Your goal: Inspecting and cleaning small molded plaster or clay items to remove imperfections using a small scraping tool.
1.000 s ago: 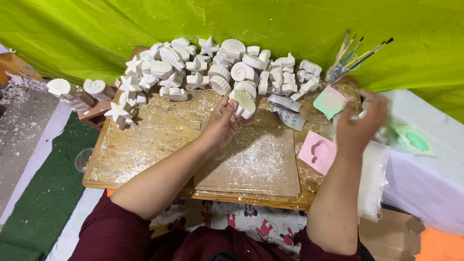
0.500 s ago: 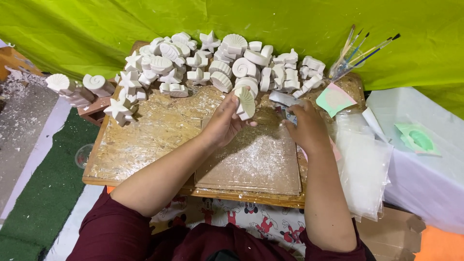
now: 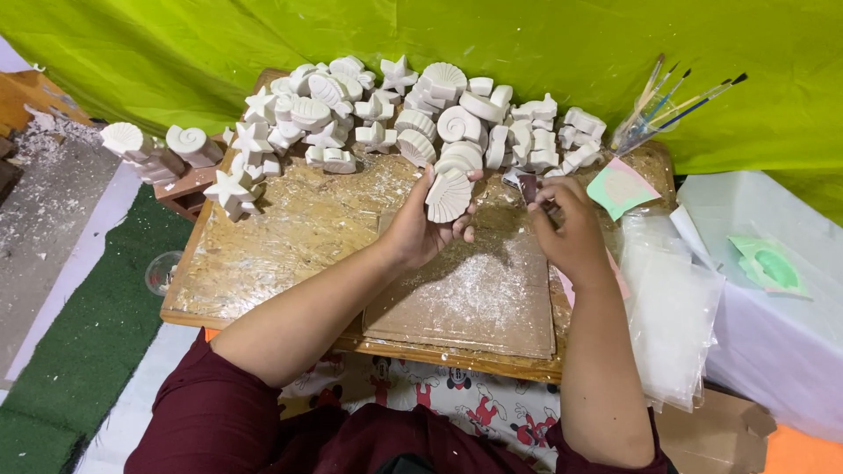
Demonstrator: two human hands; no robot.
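Nearest you: maroon sleeves and a patterned cloth (image 3: pixel 457 399) at the near edge of the desk (image 3: pixel 263 263). All positions below are relative to the dusty cardboard sheet (image 3: pixel 474 298) lying on the desk in front of you.

Your left hand (image 3: pixel 421 233) sits at the sheet's far-left corner, fingers curled around a white plaster scallop shell (image 3: pixel 449 195). You hold it upright with the ribbed face toward you, probably so the surface is open to work on. Your right hand (image 3: pixel 566 230) is at the sheet's far-right corner, fingers pinched narrow on a small dark piece (image 3: pixel 529 187) just beside the shell. It could be sandpaper or a tool; I can't tell which. White dust on the sheet suggests it serves as the work surface.

Right of the sheet: a clear plastic bag (image 3: pixel 672 316) hanging off the desk edge, placed within reach of your right hand. A green-and-pink card (image 3: pixel 620 187) lies beyond it.

Beyond the sheet: a pile of white plaster casts (image 3: pixel 421 114), shells and stars, stacked against the green backdrop (image 3: pixel 527 44). The count isn't readable because pieces overlap. Far right of the sheet, brushes (image 3: pixel 672 105) stand in a holder that's mostly hidden. Far left, more casts (image 3: pixel 162 149) on a small wooden stand.

Your right palm is hidden.
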